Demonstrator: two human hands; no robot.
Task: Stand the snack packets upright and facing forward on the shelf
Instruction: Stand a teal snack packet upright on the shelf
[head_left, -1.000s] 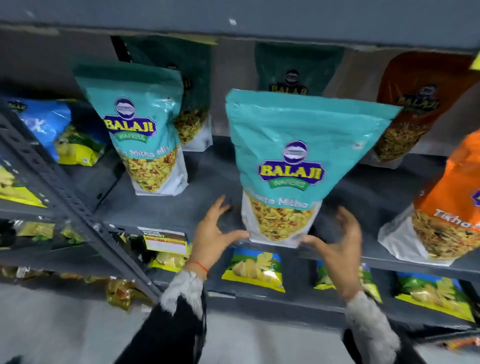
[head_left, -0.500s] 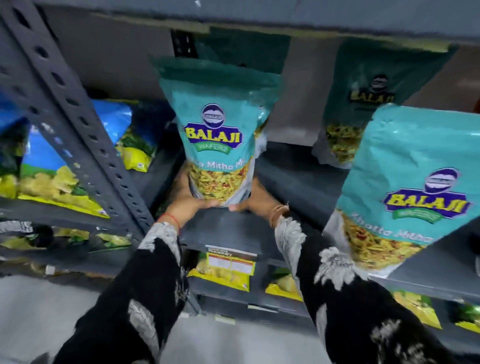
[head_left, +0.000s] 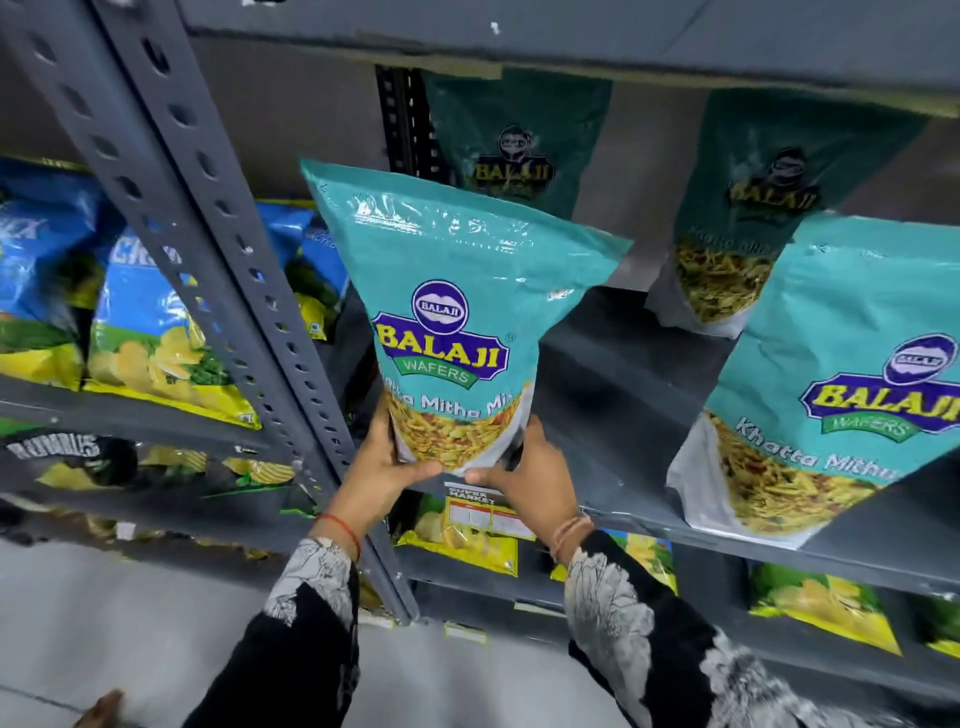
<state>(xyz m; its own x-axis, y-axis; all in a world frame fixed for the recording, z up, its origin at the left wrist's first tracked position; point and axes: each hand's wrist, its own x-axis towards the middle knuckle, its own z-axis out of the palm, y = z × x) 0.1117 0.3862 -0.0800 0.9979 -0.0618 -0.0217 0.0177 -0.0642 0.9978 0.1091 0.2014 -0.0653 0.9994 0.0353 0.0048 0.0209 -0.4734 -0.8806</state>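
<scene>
Shelf (head_left: 613, 395): grey metal, carrying the teal packets; a bare stretch between front left and front right; upright post (head_left: 218, 291) at its left end.
Front right packet (head_left: 831, 395): largest in view, standing on the shelf near the front edge, label forward, leaning a little; looks finished, bar perhaps a small straightening.
Held packet (head_left: 457, 322): teal, label forward, top tipped toward the left, base at the front left corner of the shelf just beside the post; cannot tell whether the base rests on the shelf or hangs just above it; judged as the one in hand, not yet squared up.
Back packets (head_left: 514, 150), (head_left: 769, 208): two darker teal ones at the rear, in shadow, labels forward, seemingly upright; probably done.
Right hand (head_left: 530, 478): grip closed round the lower right corner of the held packet, thumb under the base, fingers behind.
Left hand (head_left: 384, 467): grip closed round the lower left corner, thumb along the bottom edge.
Progress: well along, by the look of it; three teal packets standing and facing out.
Left to do: level the held packet, set it flat, let go; the rest of the shelf to the right out of view.
</scene>
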